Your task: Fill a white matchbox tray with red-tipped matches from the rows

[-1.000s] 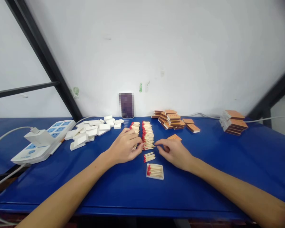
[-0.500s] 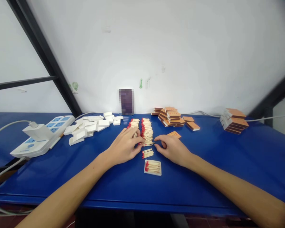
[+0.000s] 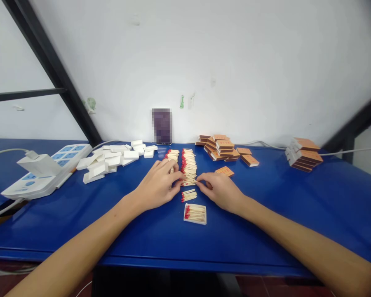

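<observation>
My left hand (image 3: 159,184) has its thumb and index finger pinched at the red-headed ends of matches at the near end of a long row of matches (image 3: 189,163). Across from it, my right hand (image 3: 224,190) pinches the plain ends of the same matches. Another row of matches (image 3: 172,154) lies partly hidden behind my left hand. Just below my fingertips is a small separate group of matches (image 3: 189,195). Nearer the table edge, a white matchbox tray (image 3: 195,223) holds several matches, their heads to the left.
White empty-looking trays (image 3: 106,159) are heaped at left, beside a power strip (image 3: 46,177). Orange matchbox sleeves (image 3: 224,145) are piled at back right, one sleeve (image 3: 225,170) by my right hand. More matchboxes (image 3: 306,154) stand far right. A pixelated phone (image 3: 162,126) leans on the wall.
My right hand has moved left to the match ends, and its thumb and index finger have come together there. My left hand stays at the match heads. The view has shifted slightly.
</observation>
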`<state>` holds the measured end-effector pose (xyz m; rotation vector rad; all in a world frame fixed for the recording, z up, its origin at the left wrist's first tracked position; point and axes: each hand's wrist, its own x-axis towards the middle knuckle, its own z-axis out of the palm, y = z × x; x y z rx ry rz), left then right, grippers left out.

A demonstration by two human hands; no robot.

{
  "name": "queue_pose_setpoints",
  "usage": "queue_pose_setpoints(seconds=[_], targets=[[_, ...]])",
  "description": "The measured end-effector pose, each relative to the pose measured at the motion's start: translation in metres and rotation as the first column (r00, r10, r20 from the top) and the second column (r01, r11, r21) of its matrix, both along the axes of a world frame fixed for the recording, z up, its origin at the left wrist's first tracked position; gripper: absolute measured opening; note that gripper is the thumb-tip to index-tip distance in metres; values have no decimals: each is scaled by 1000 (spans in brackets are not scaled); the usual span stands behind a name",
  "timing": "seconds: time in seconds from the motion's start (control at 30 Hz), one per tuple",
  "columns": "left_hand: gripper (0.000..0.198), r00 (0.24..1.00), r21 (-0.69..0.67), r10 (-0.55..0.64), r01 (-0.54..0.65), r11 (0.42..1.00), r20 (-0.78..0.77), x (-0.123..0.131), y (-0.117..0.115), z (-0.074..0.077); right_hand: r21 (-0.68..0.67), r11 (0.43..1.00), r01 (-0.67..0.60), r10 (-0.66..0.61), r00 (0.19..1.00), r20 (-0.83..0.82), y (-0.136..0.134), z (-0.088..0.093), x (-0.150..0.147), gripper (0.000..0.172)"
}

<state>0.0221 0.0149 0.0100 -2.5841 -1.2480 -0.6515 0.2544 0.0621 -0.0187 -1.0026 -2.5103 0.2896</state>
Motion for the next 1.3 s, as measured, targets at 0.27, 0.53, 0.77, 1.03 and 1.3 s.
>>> queue_pose_setpoints(seconds=[0.27,0.53,0.77,1.03,1.3], targets=[[16,1000,11,14,-14,1000,22,-3,0,1,23,999,-34,35,999,-2,-1,0,4,13],[21,1000,52,-1,1,999,8,-6,1,0,-10,976,-216,215,975,-57,-4,2,7,14],[27,995,-65,-102,101,993,-12,-5,-1,3,1,982,-189,188,980,-66,-3,1,7,13],[28,990,-125,-136,132,983,-24,-4,-1,4,-4,979,-203,202,977,-73,-3,2,8,12],[22,985,-144,-159,149,978,-60,-3,-4,5,-50,966,-252,247,964,-99,-9,8,9,10]])
